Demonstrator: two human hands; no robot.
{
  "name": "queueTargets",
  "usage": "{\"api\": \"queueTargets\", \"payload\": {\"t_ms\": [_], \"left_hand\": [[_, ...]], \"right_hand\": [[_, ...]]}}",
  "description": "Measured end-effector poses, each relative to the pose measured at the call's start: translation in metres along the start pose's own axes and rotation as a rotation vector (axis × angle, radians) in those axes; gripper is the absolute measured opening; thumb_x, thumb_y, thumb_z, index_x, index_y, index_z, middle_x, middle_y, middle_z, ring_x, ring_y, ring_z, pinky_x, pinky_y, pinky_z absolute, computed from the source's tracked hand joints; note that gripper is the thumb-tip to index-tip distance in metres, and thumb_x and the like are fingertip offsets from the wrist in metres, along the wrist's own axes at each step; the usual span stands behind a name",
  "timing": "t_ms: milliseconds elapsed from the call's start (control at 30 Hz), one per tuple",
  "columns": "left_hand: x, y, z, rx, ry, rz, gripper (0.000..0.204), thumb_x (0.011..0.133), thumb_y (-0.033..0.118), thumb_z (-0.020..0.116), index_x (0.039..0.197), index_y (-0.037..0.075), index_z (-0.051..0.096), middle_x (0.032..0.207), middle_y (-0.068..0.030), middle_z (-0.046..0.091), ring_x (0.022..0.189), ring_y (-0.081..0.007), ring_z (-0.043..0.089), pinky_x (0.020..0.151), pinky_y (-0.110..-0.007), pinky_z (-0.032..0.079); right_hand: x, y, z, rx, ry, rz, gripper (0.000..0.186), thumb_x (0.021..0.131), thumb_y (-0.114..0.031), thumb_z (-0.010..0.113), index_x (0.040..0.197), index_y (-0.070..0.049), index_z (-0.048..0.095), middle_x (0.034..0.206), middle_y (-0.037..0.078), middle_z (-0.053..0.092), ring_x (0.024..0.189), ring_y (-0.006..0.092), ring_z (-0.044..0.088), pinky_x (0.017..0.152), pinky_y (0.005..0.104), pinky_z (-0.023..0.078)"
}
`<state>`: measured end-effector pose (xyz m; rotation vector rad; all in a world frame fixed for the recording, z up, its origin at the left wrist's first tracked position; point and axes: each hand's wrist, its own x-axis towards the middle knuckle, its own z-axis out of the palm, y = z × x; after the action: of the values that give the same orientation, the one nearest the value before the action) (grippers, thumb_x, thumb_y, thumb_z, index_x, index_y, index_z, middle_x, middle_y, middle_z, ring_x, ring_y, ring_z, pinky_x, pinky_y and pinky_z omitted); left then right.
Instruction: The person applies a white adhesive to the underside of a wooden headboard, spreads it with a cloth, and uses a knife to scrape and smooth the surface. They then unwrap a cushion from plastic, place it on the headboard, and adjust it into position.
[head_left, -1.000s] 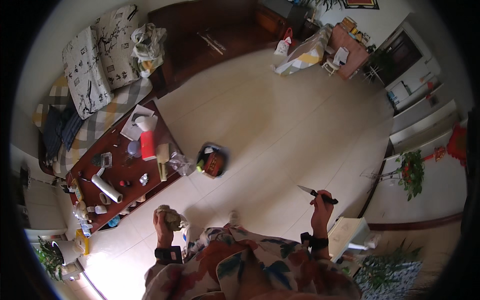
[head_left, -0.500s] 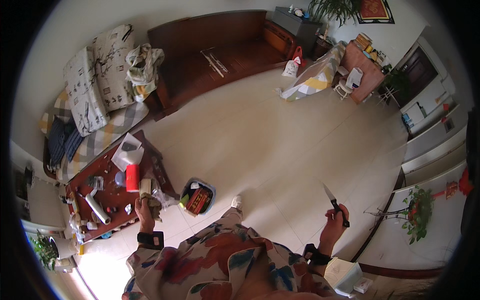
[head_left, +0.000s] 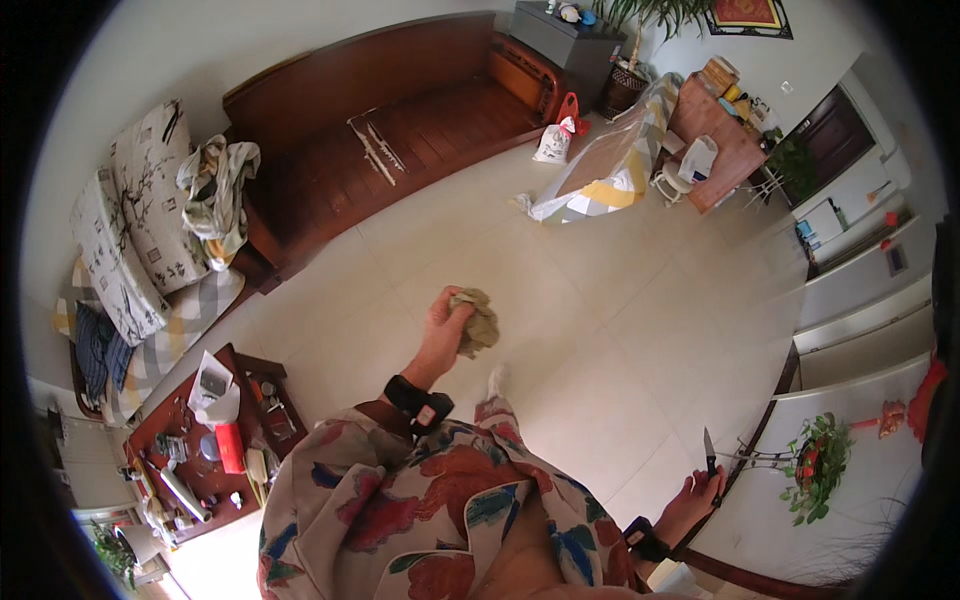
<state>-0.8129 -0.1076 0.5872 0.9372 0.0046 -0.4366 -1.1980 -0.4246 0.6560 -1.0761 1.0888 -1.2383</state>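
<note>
Out in front of my body, over the tiled floor, my left hand [head_left: 440, 325] is closed on a crumpled olive-brown cloth [head_left: 477, 325]. The cloth hangs bunched from the fingers. Low on the right, my right hand [head_left: 690, 505] grips a knife [head_left: 711, 458] by its black handle. Its short pointed blade points up and away from me. The hand is close to the plant stand by the white wall.
To the left, a dark red table [head_left: 220, 490] carries a red canister [head_left: 230, 447], a white roll [head_left: 185, 493] and small clutter. A wooden sofa [head_left: 400, 120] spans the back. A leafy potted plant [head_left: 818, 470] stands at the right; a covered board [head_left: 610, 165] leans near a desk [head_left: 713, 140].
My left hand has moved from beside the table rightward and forward, carrying the cloth. My right hand has dropped lower and farther right with the knife. The view has shifted; the bin is out of sight.
</note>
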Motion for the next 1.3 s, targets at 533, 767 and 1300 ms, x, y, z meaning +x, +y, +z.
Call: {"api": "queueTargets", "payload": {"t_ms": [533,767,1300], "left_hand": [[0.25,0.096,-0.089,0.436,0.878,0.486,0.023,0.098,0.025,0.049,0.105,0.006,0.059,0.095,-0.0046,0.059,0.086,-0.0168,0.06,0.074,-0.032,0.052],[0.451,0.121,-0.132,0.838,0.936,0.611,0.025,0.085,0.008,0.06,0.108,0.002,0.056,0.099,-0.0134,0.059,0.091,-0.0293,0.058,0.082,-0.04,0.048],[0.897,0.185,-0.076,-0.106,0.599,0.434,0.053,0.082,0.005,0.048,0.134,0.003,0.041,0.12,-0.0117,0.055,0.11,-0.0257,0.058,0.091,-0.039,0.051]], "right_hand": [[0.153,0.099,0.686,0.409,-1.032,0.146,0.025,0.098,-0.016,0.053,0.119,-0.003,0.057,0.092,0.008,0.063,0.084,0.0193,0.057,0.078,0.0326,0.045],[0.164,0.159,0.862,0.373,-0.935,0.239,0.025,0.097,-0.015,0.054,0.119,-0.004,0.058,0.095,0.008,0.063,0.086,0.017,0.058,0.078,0.0335,0.046],[0.292,0.289,1.291,0.055,-1.002,0.148,0.019,0.096,-0.009,0.057,0.115,-0.006,0.057,0.093,0.005,0.063,0.08,0.0115,0.06,0.071,0.0255,0.048]]}}
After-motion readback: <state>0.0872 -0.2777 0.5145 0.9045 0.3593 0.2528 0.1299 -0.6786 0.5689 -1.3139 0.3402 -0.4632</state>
